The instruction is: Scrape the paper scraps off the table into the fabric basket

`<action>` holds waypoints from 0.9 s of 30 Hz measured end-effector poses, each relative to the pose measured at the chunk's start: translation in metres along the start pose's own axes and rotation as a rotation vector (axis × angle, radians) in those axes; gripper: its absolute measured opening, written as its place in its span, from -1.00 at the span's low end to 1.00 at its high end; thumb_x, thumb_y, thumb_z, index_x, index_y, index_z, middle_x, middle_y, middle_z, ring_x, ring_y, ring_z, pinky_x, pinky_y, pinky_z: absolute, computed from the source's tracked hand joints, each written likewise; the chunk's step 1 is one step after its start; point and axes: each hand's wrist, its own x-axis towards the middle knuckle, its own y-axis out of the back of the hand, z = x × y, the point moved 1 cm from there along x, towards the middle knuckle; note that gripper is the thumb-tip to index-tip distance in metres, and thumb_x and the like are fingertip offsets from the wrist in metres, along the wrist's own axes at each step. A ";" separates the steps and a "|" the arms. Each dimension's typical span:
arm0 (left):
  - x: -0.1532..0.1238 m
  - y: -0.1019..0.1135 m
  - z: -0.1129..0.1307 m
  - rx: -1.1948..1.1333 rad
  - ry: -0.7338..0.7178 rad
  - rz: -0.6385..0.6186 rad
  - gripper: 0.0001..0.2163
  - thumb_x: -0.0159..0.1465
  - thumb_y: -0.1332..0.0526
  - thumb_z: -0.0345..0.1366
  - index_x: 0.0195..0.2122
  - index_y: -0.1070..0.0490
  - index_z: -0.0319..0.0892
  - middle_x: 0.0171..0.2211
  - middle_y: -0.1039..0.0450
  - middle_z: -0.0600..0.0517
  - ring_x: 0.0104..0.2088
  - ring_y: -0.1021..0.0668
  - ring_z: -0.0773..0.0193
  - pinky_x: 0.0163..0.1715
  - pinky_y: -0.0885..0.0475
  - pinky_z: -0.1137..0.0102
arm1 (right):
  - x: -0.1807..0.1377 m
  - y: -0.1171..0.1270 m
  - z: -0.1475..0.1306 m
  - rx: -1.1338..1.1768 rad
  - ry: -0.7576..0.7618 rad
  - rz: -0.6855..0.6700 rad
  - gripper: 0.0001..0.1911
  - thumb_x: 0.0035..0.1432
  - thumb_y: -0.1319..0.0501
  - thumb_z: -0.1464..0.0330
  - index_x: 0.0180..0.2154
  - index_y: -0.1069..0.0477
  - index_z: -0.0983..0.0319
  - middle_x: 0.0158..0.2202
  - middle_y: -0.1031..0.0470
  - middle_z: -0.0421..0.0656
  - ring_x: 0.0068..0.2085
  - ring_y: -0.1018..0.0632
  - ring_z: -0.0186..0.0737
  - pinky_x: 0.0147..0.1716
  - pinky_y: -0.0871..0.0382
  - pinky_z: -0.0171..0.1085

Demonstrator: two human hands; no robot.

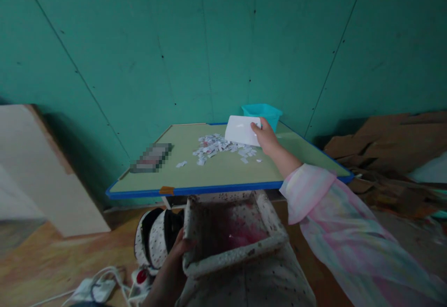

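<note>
My right hand (267, 136) is closed on the edge of a flat white card-like sheet (241, 129), held above the table. Just below and behind the sheet lies a spread-out heap of small white paper scraps (213, 145), a few of them set apart from the rest. My left hand (177, 256) grips the left rim of an open square bin (240, 256) with a dark-speckled whitish surface. The bin stands against the near side of the table, and pinkish red colour shows inside it. The fingers inside the rim are partly hidden.
The pale table (167, 176) has blue tape along its edge. A turquoise plastic basket (261, 110) stands at its back right, and a blurred-out flat object (152, 158) lies at left. On the floor are a speckled round lid (157, 237), a power strip (94, 290) with cables, and cardboard (391, 144).
</note>
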 end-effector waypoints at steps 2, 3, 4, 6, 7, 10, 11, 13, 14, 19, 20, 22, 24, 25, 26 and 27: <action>-0.002 0.000 0.001 -0.040 -0.021 -0.031 -0.54 -0.01 -0.20 -0.40 -0.02 -0.32 -0.09 -0.35 -0.59 0.06 -0.36 -0.58 0.10 -0.42 -0.44 0.30 | 0.002 -0.006 -0.005 -0.004 -0.012 0.037 -0.69 -0.06 -0.08 0.22 -0.22 -0.18 0.17 -0.25 -0.37 -0.19 -0.25 -0.39 -0.27 -0.23 -0.28 -0.27; -0.003 0.001 0.001 -0.061 -0.027 -0.045 -0.56 0.01 -0.19 -0.40 -0.03 -0.32 -0.09 -0.35 -0.58 0.08 -0.33 -0.58 0.12 -0.39 -0.44 0.31 | 0.003 -0.011 -0.008 -0.003 -0.022 0.047 -0.68 -0.07 -0.07 0.23 -0.21 -0.16 0.17 -0.26 -0.36 -0.19 -0.25 -0.39 -0.27 -0.24 -0.28 -0.27; -0.003 0.002 0.001 -0.082 -0.032 -0.057 -0.58 0.02 -0.19 -0.40 -0.04 -0.32 -0.09 -0.36 -0.58 0.09 -0.31 -0.57 0.13 -0.36 -0.43 0.32 | 0.004 -0.016 -0.012 -0.002 -0.033 0.046 -0.67 -0.08 -0.07 0.25 -0.20 -0.14 0.17 -0.26 -0.35 -0.19 -0.26 -0.39 -0.27 -0.25 -0.28 -0.28; -0.003 0.005 0.000 -0.115 -0.039 -0.098 -0.64 0.07 -0.17 -0.39 -0.06 -0.33 -0.10 -0.37 -0.58 0.09 -0.27 -0.56 0.14 -0.33 -0.42 0.32 | 0.005 -0.031 -0.021 -0.014 -0.048 0.011 -0.67 -0.10 -0.06 0.28 -0.21 -0.13 0.17 -0.29 -0.34 -0.19 -0.28 -0.39 -0.26 -0.27 -0.29 -0.28; -0.002 0.007 0.000 -0.126 -0.041 -0.119 -0.65 0.08 -0.16 -0.38 -0.06 -0.33 -0.11 -0.38 -0.58 0.08 -0.25 -0.56 0.13 -0.31 -0.42 0.32 | 0.005 -0.039 -0.025 -0.026 -0.051 -0.016 -0.68 -0.11 -0.05 0.30 -0.22 -0.13 0.17 -0.30 -0.33 -0.19 -0.29 -0.39 -0.25 -0.28 -0.29 -0.28; 0.000 0.012 -0.003 -0.143 -0.009 -0.150 -0.62 0.10 -0.16 -0.38 -0.02 -0.30 -0.08 -0.37 -0.58 0.09 -0.24 -0.56 0.13 -0.30 -0.41 0.32 | 0.002 -0.067 -0.032 -0.046 -0.069 -0.083 -0.72 -0.13 -0.04 0.33 -0.27 -0.12 0.17 -0.34 -0.32 -0.20 -0.31 -0.40 -0.24 -0.32 -0.30 -0.28; 0.001 0.013 -0.004 -0.151 0.000 -0.145 -0.61 0.09 -0.17 -0.38 -0.01 -0.29 -0.07 -0.37 -0.58 0.09 -0.25 -0.56 0.14 -0.31 -0.41 0.33 | 0.000 -0.075 -0.032 -0.039 -0.084 -0.098 -0.73 -0.13 -0.04 0.33 -0.27 -0.12 0.17 -0.35 -0.32 -0.20 -0.32 -0.40 -0.24 -0.33 -0.31 -0.28; 0.000 0.014 -0.003 -0.158 0.004 -0.131 -0.59 0.07 -0.18 -0.38 0.00 -0.28 -0.08 -0.37 -0.58 0.10 -0.26 -0.56 0.14 -0.32 -0.41 0.34 | -0.003 -0.088 -0.027 -0.019 -0.122 -0.117 -0.73 -0.12 -0.03 0.34 -0.27 -0.11 0.16 -0.36 -0.32 -0.20 -0.33 -0.40 -0.23 -0.34 -0.32 -0.27; -0.001 0.014 -0.003 -0.150 -0.003 -0.129 -0.58 0.07 -0.18 -0.38 0.00 -0.28 -0.09 -0.37 -0.58 0.10 -0.27 -0.56 0.15 -0.32 -0.41 0.34 | -0.004 -0.093 -0.023 -0.006 -0.138 -0.125 -0.73 -0.12 -0.03 0.34 -0.27 -0.11 0.16 -0.36 -0.32 -0.20 -0.32 -0.41 -0.23 -0.34 -0.32 -0.27; -0.008 0.010 0.003 -0.121 -0.038 -0.186 -0.62 0.12 -0.11 -0.39 0.00 -0.26 -0.09 -0.37 -0.58 0.08 -0.22 -0.55 0.15 -0.27 -0.40 0.33 | -0.007 -0.097 -0.002 0.061 -0.195 -0.186 -0.70 -0.13 -0.06 0.37 -0.25 -0.13 0.16 -0.38 -0.34 -0.23 -0.31 -0.42 -0.22 -0.33 -0.34 -0.24; -0.008 0.009 0.004 -0.136 -0.033 -0.193 -0.62 0.12 -0.10 -0.38 0.01 -0.26 -0.08 -0.37 -0.58 0.08 -0.22 -0.55 0.14 -0.27 -0.40 0.32 | -0.009 -0.097 0.001 0.070 -0.205 -0.198 -0.70 -0.13 -0.06 0.38 -0.24 -0.14 0.16 -0.39 -0.34 -0.24 -0.32 -0.42 -0.21 -0.34 -0.34 -0.23; -0.008 0.009 0.003 -0.154 -0.023 -0.195 -0.62 0.13 -0.09 -0.38 0.01 -0.25 -0.07 -0.35 -0.58 0.08 -0.21 -0.54 0.13 -0.25 -0.40 0.30 | -0.012 -0.095 0.003 0.089 -0.220 -0.239 -0.70 -0.13 -0.07 0.37 -0.24 -0.17 0.17 -0.39 -0.35 -0.23 -0.33 -0.43 -0.21 -0.34 -0.34 -0.21; -0.006 0.008 0.002 -0.145 -0.020 -0.193 -0.63 0.13 -0.10 -0.38 0.00 -0.26 -0.06 -0.33 -0.58 0.08 -0.19 -0.54 0.13 -0.25 -0.39 0.30 | -0.015 -0.095 0.003 0.095 -0.220 -0.298 -0.71 -0.13 -0.08 0.37 -0.25 -0.20 0.17 -0.39 -0.36 -0.21 -0.35 -0.42 -0.20 -0.34 -0.33 -0.19; -0.005 0.008 0.001 -0.139 -0.022 -0.202 -0.63 0.13 -0.10 -0.38 0.00 -0.26 -0.06 -0.31 -0.57 0.08 -0.18 -0.53 0.13 -0.24 -0.39 0.30 | -0.016 -0.095 0.003 0.086 -0.213 -0.315 -0.71 -0.14 -0.09 0.36 -0.26 -0.21 0.17 -0.39 -0.37 -0.20 -0.36 -0.42 -0.20 -0.34 -0.32 -0.19; -0.003 0.009 0.000 -0.137 -0.019 -0.207 -0.63 0.13 -0.10 -0.38 0.00 -0.27 -0.07 -0.31 -0.57 0.08 -0.17 -0.53 0.13 -0.24 -0.39 0.31 | -0.017 -0.095 0.003 0.070 -0.206 -0.316 -0.71 -0.14 -0.09 0.36 -0.26 -0.22 0.17 -0.39 -0.37 -0.20 -0.36 -0.42 -0.19 -0.34 -0.32 -0.18; -0.001 0.009 -0.001 -0.139 -0.009 -0.204 -0.63 0.13 -0.10 -0.37 0.00 -0.27 -0.07 -0.31 -0.58 0.08 -0.17 -0.53 0.13 -0.25 -0.39 0.32 | -0.016 -0.094 0.003 0.050 -0.201 -0.303 -0.71 -0.15 -0.09 0.37 -0.26 -0.23 0.17 -0.39 -0.38 -0.19 -0.36 -0.42 -0.19 -0.33 -0.31 -0.18</action>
